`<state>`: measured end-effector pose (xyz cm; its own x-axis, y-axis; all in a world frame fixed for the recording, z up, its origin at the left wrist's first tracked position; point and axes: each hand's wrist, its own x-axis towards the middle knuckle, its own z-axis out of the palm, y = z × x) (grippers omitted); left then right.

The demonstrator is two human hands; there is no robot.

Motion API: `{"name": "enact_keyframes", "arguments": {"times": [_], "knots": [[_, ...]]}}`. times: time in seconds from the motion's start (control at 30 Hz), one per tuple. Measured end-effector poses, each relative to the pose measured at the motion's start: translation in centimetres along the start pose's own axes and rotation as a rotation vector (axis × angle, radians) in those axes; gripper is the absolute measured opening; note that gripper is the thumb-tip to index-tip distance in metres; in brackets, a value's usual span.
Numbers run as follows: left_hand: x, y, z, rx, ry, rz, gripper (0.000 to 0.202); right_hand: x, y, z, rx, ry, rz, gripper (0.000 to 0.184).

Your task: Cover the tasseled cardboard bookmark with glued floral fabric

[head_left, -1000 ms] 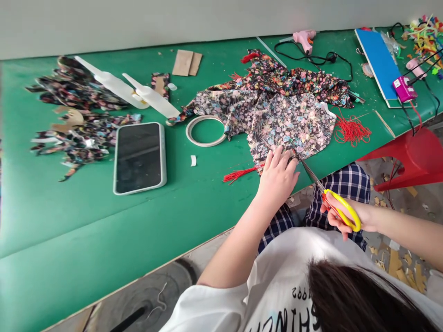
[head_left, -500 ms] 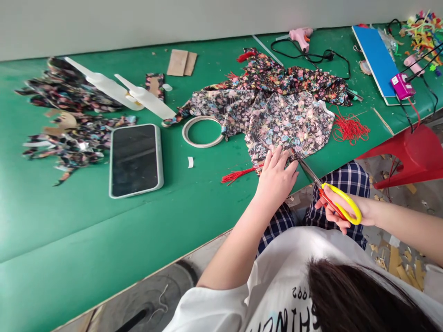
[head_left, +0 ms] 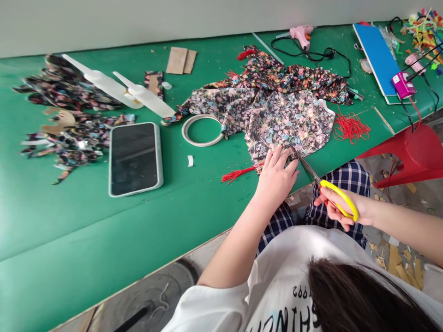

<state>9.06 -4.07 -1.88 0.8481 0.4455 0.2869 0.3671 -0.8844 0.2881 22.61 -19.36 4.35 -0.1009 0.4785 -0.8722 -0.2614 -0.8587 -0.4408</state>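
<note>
A piece of floral cloth [head_left: 284, 122] lies spread on the green table. My left hand [head_left: 277, 175] rests on its near edge, fingers stretched out and pressing it flat. Scissors [head_left: 337, 193] with yellow and red handles are in my right hand [head_left: 341, 210], just past the table's front edge. Their blades point away to the left, with the tips at the cloth's edge beside my left fingertips. Whether the tips are in the cloth is hard to see. A red tassel [head_left: 242, 174] sticks out to the left of my left hand.
A tape roll [head_left: 184, 131] and a phone [head_left: 135, 159] lie to the left. Beyond them are white bottles [head_left: 148, 99] and cloth scraps [head_left: 76, 138]. Red threads [head_left: 351, 127] lie right of the cloth; a pink glue gun [head_left: 302, 36] is behind. A red stool [head_left: 418, 152] stands at right.
My right hand and the scissor handles have shifted slightly; the red handle now shows less behind the yellow one. My left hand stays in place on the cloth.
</note>
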Motion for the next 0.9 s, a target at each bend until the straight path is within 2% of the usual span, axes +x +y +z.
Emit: {"name": "enact_keyframes", "arguments": {"times": [0.23, 0.57, 0.7, 0.9], "knots": [[0.0, 0.0, 0.1, -0.025, -0.003, -0.005, 0.026, 0.5, 0.5, 0.4, 0.045, -0.039, 0.028, 0.051], [-0.1, -0.2, 0.1, -0.011, 0.001, 0.003, 0.026, -0.1, -0.8, 0.5, 0.029, -0.039, 0.012, 0.056], [-0.1, -0.2, 0.1, -0.013, -0.004, 0.002, 0.026, -0.1, -1.4, 0.6, 0.053, -0.032, 0.039, 0.05], [-0.1, -0.1, 0.0, -0.026, -0.016, -0.005, 0.026, 0.9, -0.3, 0.8, 0.104, -0.012, -0.012, 0.047]]}}
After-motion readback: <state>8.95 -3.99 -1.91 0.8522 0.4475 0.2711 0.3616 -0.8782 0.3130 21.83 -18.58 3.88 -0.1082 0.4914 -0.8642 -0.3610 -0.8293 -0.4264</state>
